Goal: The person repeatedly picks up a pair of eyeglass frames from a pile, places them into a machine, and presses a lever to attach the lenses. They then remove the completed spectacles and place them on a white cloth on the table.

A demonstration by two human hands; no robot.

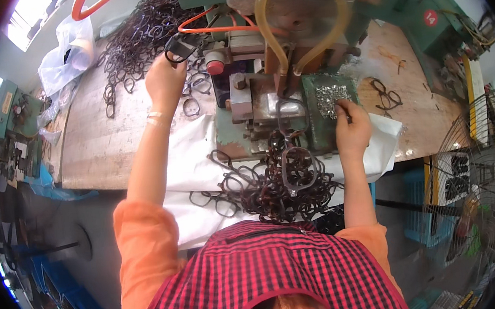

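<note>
My left hand is raised beside the machine, its fingers closed on a dark eyeglass frame above the heap. My right hand reaches to a green tray, fingertips pinched at a pile of small silvery metal pieces. Whatever is between those fingertips is too small to make out. Another dark eyeglass frame stands lengthwise at the metal fixture, one rim under the machine's head and the other toward me. Several more dark eyeglass frames lie heaped on white cloth near my lap.
A green machine with a yellowish looped hose and a red button stands ahead. A large heap of frames covers the far left table. Loose frames lie at right. A wire fan stands right of the table.
</note>
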